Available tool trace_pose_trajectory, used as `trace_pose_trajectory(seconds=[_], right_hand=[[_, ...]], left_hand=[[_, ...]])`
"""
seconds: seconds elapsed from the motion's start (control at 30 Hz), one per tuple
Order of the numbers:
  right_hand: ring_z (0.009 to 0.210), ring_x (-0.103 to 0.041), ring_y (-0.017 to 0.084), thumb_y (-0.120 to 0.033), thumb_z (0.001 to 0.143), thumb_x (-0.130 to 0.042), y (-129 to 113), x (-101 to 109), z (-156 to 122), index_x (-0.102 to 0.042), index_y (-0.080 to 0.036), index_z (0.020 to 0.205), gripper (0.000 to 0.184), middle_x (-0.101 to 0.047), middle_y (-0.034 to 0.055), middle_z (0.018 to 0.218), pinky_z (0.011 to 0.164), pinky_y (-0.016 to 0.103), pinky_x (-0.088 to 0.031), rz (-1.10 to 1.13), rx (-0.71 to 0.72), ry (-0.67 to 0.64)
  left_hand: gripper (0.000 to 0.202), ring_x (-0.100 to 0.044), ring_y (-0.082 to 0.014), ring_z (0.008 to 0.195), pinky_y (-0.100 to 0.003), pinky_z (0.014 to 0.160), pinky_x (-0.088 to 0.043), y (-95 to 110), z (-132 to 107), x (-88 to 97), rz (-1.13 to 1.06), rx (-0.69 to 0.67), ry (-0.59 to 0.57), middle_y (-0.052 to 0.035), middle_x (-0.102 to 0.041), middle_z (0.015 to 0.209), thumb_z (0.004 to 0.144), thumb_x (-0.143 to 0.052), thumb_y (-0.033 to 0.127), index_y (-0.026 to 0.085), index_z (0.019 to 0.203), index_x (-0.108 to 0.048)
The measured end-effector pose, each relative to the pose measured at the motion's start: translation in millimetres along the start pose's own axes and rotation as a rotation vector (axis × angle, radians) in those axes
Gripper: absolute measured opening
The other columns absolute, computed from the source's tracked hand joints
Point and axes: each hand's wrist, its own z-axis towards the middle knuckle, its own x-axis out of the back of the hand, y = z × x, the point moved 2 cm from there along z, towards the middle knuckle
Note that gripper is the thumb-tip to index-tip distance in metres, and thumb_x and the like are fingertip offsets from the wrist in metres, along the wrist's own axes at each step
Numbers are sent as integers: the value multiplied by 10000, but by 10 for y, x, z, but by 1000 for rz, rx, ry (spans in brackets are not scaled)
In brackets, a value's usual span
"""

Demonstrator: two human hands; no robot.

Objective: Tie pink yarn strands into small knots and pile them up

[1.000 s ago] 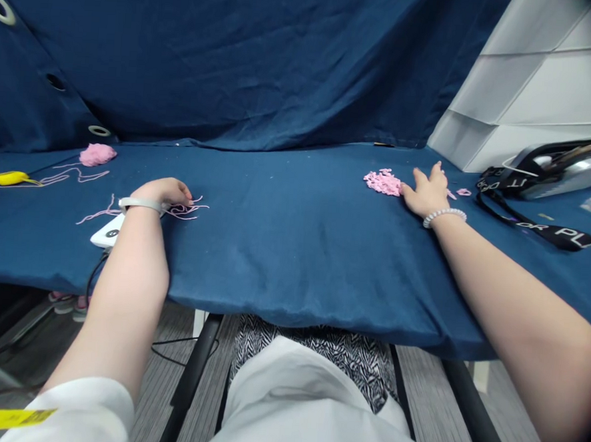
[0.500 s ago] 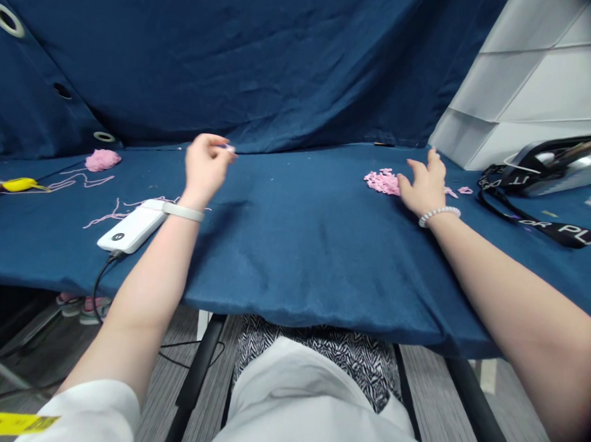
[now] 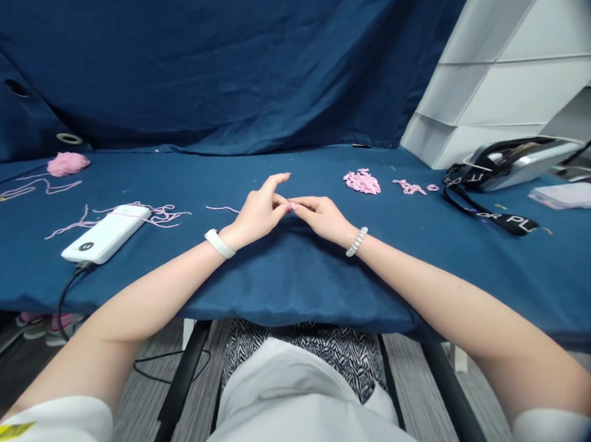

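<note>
My left hand [image 3: 262, 210] and my right hand [image 3: 323, 217] meet fingertip to fingertip over the middle of the table. Both pinch at a tiny pale pink bit between them, mostly hidden by the fingers. My left index finger points up, apart from the pinch. A thin strand of pink yarn [image 3: 221, 208] trails from behind my left hand. Beyond my right hand lies a pile of small pink yarn pieces [image 3: 362, 181], with a smaller cluster of pink pieces [image 3: 410, 187] to its right.
On the left, a white power bank [image 3: 108, 234] with a cable lies under loose pink strands [image 3: 163, 216]. Farther back sits a pink yarn bundle [image 3: 67, 164]. A black lanyard [image 3: 506, 222], a silver-and-black device [image 3: 519, 164] and white boxes [image 3: 503, 94] occupy the right. A blue curtain hangs behind.
My left hand has moved right and my right hand has come left from the pink pile, so they now meet. My right fingers have closed from spread. The view has shifted slightly right.
</note>
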Motion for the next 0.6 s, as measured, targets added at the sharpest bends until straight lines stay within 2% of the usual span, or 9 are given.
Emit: trace_pose_trajectory(seconds=[0.1,0.2,0.33,0.43,0.5,0.6], right_hand=[[1009,-695,235,-407,889,-592,17,74,-7,-766,-212,1017,291,-752,39,1069,902,360,-500,-17,-36,93],[898,-706,227,-375,840,-656,9,144,-42,-784,-211,878,211,-771,33,937,820,340,-494,-47,-65,165],[825,-689,207,-333,826,-666,-6,230,-100,-773,-192,810,178,-767,40,870,771,322,-472,-67,-65,207],[776,-662,197,-358,833,-650,-18,317,-114,-749,-175,774,216,-750,54,812,745,324,-461,-68,-53,263],[747,-642,185,-376,832,-649,-28,375,-110,-710,-166,703,254,-725,60,758,746,324,-467,28,-73,313],[716,-626,155,-341,832,-644,-32,452,-107,-647,-161,626,274,-687,54,713,762,315,-491,380,-220,384]], left_hand=[[532,-706,-155,756,-279,795,-501,89,20,-25,21,-9,24,-4,-735,793,852,-579,180,162,1366,-443],[470,-709,-163,769,-284,786,-501,140,72,-66,61,-40,-16,-11,-738,816,853,-562,164,172,1318,-493],[402,-709,-180,755,-298,771,-495,179,163,-113,102,-56,-90,-14,-742,800,844,-582,165,166,1245,-558],[264,-717,-199,796,-299,766,-489,194,176,-111,105,-70,-90,-30,-748,803,857,-607,234,163,1108,-646],[172,-715,-199,809,-291,755,-481,173,145,-95,133,-83,-95,-34,-753,825,864,-606,263,170,978,-696],[158,-704,-175,778,-274,746,-470,67,93,-50,165,-74,-118,-23,-752,820,870,-589,258,177,882,-724]])
